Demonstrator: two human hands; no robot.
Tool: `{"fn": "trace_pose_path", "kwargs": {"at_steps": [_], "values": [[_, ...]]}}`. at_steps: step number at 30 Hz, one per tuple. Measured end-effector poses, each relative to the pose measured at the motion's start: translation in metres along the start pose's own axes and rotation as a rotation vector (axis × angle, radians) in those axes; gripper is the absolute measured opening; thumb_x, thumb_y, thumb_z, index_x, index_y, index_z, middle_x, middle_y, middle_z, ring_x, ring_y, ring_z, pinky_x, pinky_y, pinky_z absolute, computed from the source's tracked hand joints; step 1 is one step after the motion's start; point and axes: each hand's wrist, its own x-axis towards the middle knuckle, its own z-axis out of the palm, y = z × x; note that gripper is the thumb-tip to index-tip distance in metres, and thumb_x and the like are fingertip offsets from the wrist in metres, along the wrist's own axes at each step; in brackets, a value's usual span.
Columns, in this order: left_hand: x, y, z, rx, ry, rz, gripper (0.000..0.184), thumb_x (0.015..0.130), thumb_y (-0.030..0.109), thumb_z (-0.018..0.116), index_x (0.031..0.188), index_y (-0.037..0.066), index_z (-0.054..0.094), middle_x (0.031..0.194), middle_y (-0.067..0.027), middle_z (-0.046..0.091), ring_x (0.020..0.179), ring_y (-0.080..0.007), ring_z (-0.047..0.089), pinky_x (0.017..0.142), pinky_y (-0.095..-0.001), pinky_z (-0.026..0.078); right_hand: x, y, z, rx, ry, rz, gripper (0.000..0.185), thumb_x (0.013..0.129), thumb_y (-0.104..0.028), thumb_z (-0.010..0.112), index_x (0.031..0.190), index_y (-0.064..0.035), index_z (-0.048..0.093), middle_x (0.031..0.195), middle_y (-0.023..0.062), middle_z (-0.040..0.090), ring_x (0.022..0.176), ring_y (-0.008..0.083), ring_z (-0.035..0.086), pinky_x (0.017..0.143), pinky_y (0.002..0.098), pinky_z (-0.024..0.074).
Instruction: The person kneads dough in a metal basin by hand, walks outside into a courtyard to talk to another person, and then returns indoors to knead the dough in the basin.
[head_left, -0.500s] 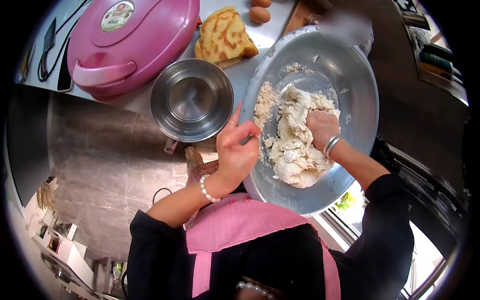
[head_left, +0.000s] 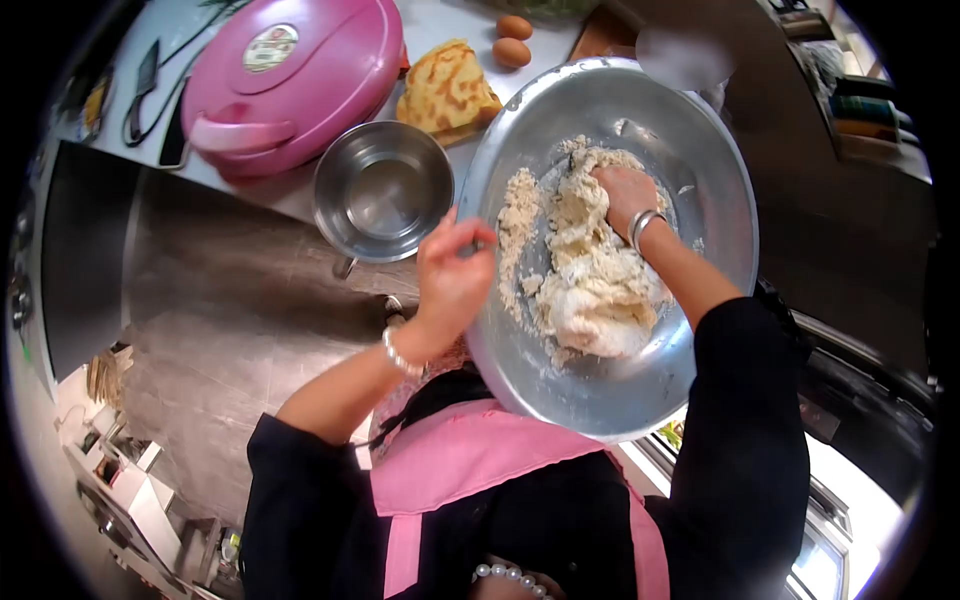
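Observation:
A lump of rough, whitish dough (head_left: 600, 310) lies in a large metal basin (head_left: 725, 200), with dry crumbs (head_left: 518, 215) along its left side. My right hand (head_left: 622, 195), with silver bangles at the wrist, presses into the dough's far end; its fingers are mostly sunk in and hidden. At the basin's left rim, my left hand (head_left: 452, 275) is closed, the thumb side at the edge and the other fingers curled outside. It is slightly blurred, and a pearl bracelet circles its wrist. Just beyond that hand stands a steel pot (head_left: 385, 190).
A pink electric griddle (head_left: 300, 80) with its lid down sits on the white counter, beside folded flatbread (head_left: 447, 90) and two eggs (head_left: 513, 40). Farther left lies a knife (head_left: 143, 90). The pot is near the counter's front edge, above the tiled floor (head_left: 220, 310).
My right hand has shifted toward the far end of the dough, and the dough's shape has changed under it. My left hand stays by the rim. The whole view has shifted slightly.

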Motion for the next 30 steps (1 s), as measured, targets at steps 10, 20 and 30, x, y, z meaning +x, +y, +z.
{"fn": "trace_pose_path", "kwargs": {"at_steps": [10,20,30], "values": [[0.005,-0.005,-0.001,0.063,-0.008,0.063,0.011,0.063,-0.001,0.048,0.072,-0.002,0.056,0.062,-0.0059,0.044,0.057,-0.0117,0.039,0.058,-0.0229,0.037,-0.069,0.034,-0.074,0.45,-0.455,-0.12,0.044,0.067,-0.013,0.061,0.11,-0.0045,0.057,0.091,0.0103,0.062,0.078,0.0196,0.06,0.067,0.0303,0.0498],[-0.002,0.015,0.0,0.146,0.034,-0.066,0.01,0.064,-0.001,0.05,0.073,-0.002,0.056,0.068,-0.0036,0.046,0.058,-0.0095,0.04,0.056,-0.0207,0.034,-0.009,0.114,-0.048,1.066,-0.151,0.186,0.024,0.081,-0.025,0.063,0.095,-0.005,0.063,0.065,-0.0029,0.045,0.044,0.0072,0.031,0.039,0.0239,0.0288],[0.003,0.006,-0.002,0.193,0.048,0.008,0.01,0.065,0.002,0.05,0.072,-0.001,0.056,0.059,-0.0068,0.045,0.057,-0.0094,0.043,0.056,-0.024,0.037,0.013,0.062,-0.024,0.892,-0.447,-0.078,0.069,0.074,-0.053,0.059,0.123,-0.0057,0.048,0.117,0.0172,0.054,0.113,0.0263,0.049,0.091,0.0339,0.0412]]}}
